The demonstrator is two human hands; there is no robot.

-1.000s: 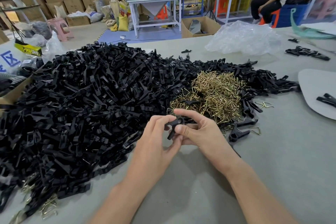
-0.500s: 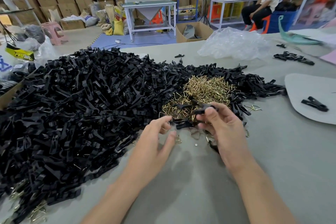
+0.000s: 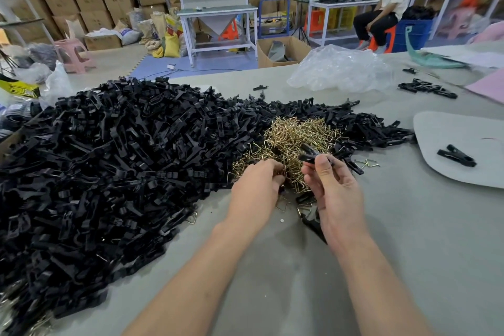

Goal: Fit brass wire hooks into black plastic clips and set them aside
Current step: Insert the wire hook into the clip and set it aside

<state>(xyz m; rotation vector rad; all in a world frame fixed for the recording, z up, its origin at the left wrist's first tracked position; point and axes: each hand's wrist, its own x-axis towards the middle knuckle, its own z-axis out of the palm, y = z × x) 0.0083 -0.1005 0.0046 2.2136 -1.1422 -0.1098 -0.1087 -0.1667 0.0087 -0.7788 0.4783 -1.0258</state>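
Observation:
A big heap of black plastic clips covers the left and middle of the grey table. A tangle of brass wire hooks lies against its right side. My right hand pinches one black clip between thumb and fingertips, just above the near edge of the brass tangle. My left hand reaches into the near edge of the hooks with its fingers curled down among the wires; what they hold is hidden. Loose hooks lie to the right.
A grey mat at the right carries one finished clip. Crumpled clear plastic and a small row of clips lie at the back right. A seated person, shelving and cartons stand beyond the table.
Both hands moved away from me into the brass hook pile. The right hand kept the black clip and lifted it; the left let go of the clip and dug its fingers into the hooks.

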